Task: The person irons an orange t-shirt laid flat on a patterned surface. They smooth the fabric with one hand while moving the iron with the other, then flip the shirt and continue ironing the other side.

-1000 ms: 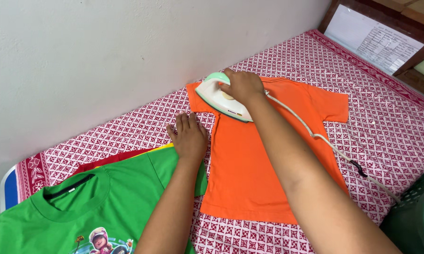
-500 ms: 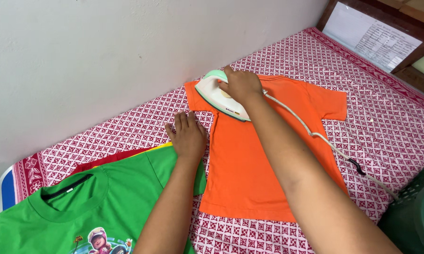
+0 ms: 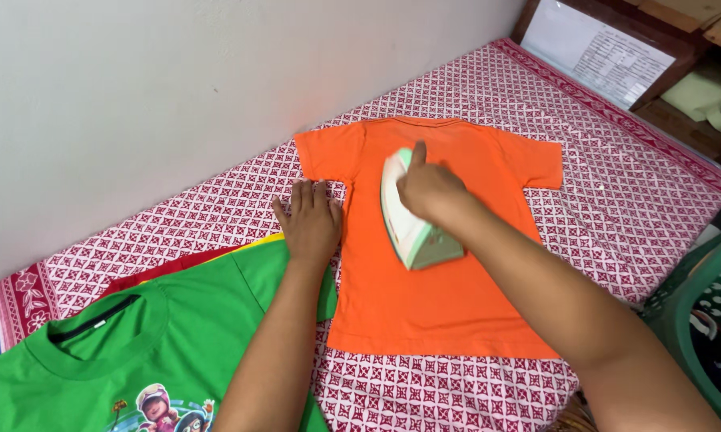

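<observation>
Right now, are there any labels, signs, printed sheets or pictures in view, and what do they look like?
Printed sheet: top right, leaning in a dark wooden frame; white rectangle with a grid of small dark print.
Cartoon print: bottom left, on the chest of the green T-shirt; a multicoloured figure, cut off by the edge.
Neck label: inside the green T-shirt's collar; narrow dark strip.

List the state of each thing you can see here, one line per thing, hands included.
Orange T-shirt: spread flat on the patterned cloth, back up.
Iron: soleplate down on the shirt's middle.
Right hand: gripping the iron's handle.
Left hand: flat, palm down, at the shirt's left edge.
Green T-shirt: lying flat, stacked over other garments.
Green basket: holding fabric.
</observation>
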